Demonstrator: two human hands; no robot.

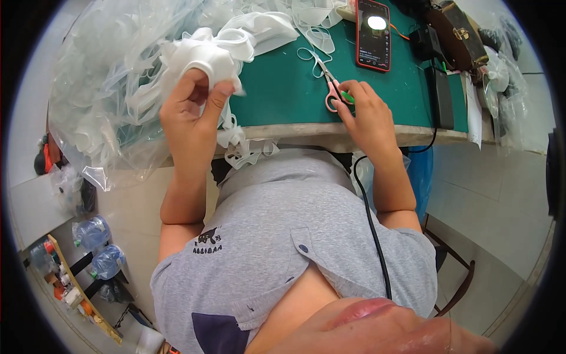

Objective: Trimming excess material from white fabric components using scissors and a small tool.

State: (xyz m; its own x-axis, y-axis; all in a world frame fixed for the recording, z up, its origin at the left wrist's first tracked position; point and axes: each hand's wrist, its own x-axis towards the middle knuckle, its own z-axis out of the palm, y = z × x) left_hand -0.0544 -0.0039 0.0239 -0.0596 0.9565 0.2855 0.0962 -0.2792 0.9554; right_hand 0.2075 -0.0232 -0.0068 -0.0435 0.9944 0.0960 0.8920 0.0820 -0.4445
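Observation:
My left hand is at the far left part of the table, its thumb and fingers closed on a white cloth piece with a curved, rolled edge. More white pieces with thin loops and straps lie bunched behind and beside it. At the right, my right hand has its thumb and fingers round the pink handles of a pair of scissors. The blades point away from me, with a thin pale strap loop by their tips. Something small and green shows under the fingers; I cannot make out what it is.
A large clear plastic bag covers the left of the green tabletop. White scraps hang over the front edge. A phone in a red case, a black box with a cable and a brown bag are at the right.

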